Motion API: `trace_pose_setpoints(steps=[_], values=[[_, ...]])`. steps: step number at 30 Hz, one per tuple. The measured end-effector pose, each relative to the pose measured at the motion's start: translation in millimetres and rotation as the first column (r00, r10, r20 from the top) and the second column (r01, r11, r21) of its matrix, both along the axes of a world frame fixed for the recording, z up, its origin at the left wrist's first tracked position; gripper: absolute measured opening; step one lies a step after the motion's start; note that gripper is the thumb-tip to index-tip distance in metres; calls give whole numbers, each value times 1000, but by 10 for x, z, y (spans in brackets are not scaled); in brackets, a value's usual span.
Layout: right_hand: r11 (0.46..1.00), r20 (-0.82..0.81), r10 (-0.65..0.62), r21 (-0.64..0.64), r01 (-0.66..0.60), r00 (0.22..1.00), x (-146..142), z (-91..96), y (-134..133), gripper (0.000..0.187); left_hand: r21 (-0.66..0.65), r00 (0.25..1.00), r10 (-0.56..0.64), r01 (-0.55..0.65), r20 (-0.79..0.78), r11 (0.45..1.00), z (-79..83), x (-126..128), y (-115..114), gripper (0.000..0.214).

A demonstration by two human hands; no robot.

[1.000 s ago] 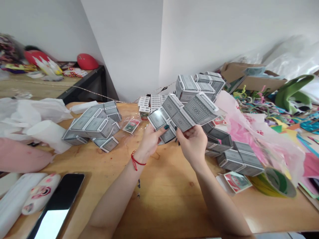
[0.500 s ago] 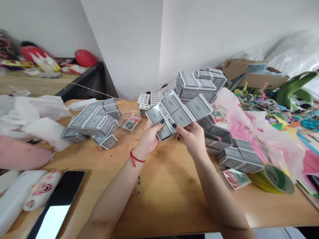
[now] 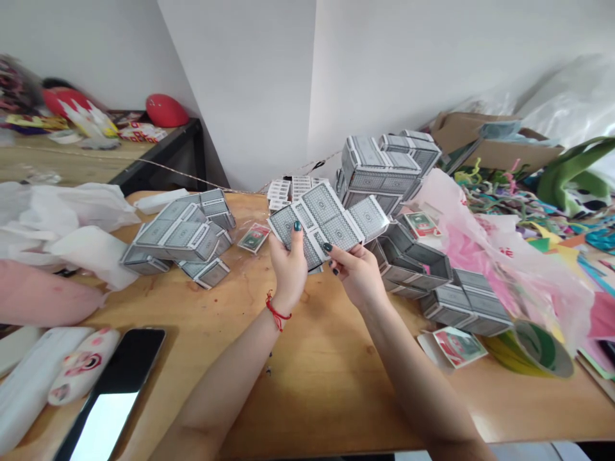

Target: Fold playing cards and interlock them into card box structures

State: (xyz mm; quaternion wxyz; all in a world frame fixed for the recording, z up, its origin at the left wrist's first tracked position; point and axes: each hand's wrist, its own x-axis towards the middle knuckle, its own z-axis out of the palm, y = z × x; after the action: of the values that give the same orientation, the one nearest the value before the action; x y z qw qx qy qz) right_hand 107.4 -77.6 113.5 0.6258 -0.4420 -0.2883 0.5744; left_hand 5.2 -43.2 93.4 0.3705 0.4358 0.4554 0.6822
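A panel of joined grey-patterned playing cards (image 3: 324, 211) is held up above the wooden table, tilted toward me. My left hand (image 3: 289, 262) grips its left end, thumb on the face and fingers hidden behind. At the lower edge my right hand (image 3: 355, 272) pinches it between thumb and fingers. Beyond the panel rises a stack of boxes built from the same cards (image 3: 379, 163). An open card frame (image 3: 413, 256) lies to the right of my right hand, and another card structure (image 3: 177, 230) rests on the left. Several small white card packs (image 3: 300, 186) stand behind the panel.
On the wooden table (image 3: 317, 384) are a phone (image 3: 113, 390) at lower left, a yellow-green tape roll (image 3: 533, 349) at right, and a red-green card box (image 3: 459, 346). A card block (image 3: 466, 304) sits by pink plastic bags (image 3: 523, 275). White bags (image 3: 91, 256) lie left.
The panel has moved slightly left and down in my hands, its angle changed a little. My left thumb now points more upright on the card face.
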Motion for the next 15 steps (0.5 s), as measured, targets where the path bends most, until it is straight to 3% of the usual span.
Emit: trace_pose_setpoints(steps=[5,10,15], values=[[1000,-9,-20,13,20,1000,-9,-32,-1,21,11,999,-13,14,-42,1000,8,-2,0,31],[999,-1,-29,13,29,1000,1,-24,-8,22,60,993,51,-44,-106,997,44,-15,-21,33],[999,15,-39,27,39,999,17,9,-17,21,64,994,-9,16,-105,998,45,-23,-14,30]])
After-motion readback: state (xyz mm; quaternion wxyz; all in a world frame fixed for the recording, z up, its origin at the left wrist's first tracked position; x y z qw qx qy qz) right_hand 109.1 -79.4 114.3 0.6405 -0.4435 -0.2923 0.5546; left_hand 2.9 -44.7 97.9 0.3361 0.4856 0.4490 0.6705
